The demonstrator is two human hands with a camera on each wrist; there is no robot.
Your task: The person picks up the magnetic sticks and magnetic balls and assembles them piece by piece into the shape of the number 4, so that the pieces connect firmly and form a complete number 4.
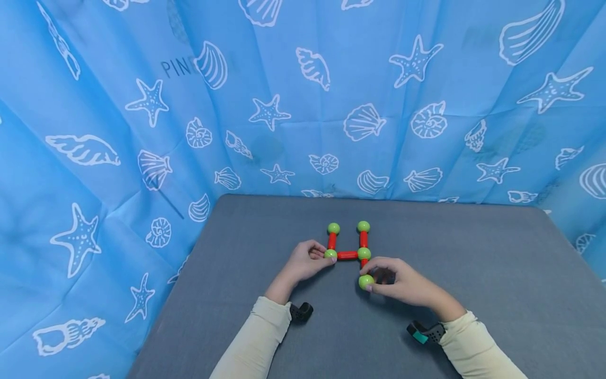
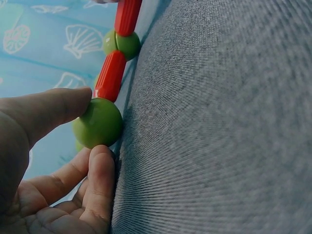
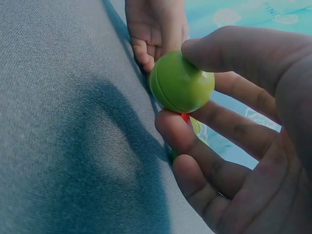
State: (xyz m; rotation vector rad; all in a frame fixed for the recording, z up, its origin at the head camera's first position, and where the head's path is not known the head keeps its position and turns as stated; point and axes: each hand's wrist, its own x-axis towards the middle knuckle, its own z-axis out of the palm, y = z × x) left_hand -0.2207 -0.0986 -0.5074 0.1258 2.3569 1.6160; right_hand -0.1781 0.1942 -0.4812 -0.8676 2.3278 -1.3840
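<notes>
Green balls and red rods are joined into one h-like frame on the grey table. My left hand (image 1: 304, 262) pinches the left corner ball (image 2: 99, 124) between thumb and fingertips. From that ball, one rod (image 1: 332, 241) runs to a far ball (image 1: 333, 228), and another rod (image 1: 347, 255) leads right to the middle ball (image 1: 364, 253). Beyond it, a rod (image 1: 363, 239) carries a second far ball (image 1: 363, 226). Thumb and fingers of my right hand (image 1: 404, 281) hold the nearest ball (image 3: 181, 82), whose short rod is partly hidden by a finger.
The grey cloth-covered table (image 1: 497, 273) stretches out around both hands. Behind it and along the left hangs a blue curtain (image 1: 293, 142) with white shells and starfish. Dark bands (image 1: 426, 332) sit at both wrists, close above the tabletop.
</notes>
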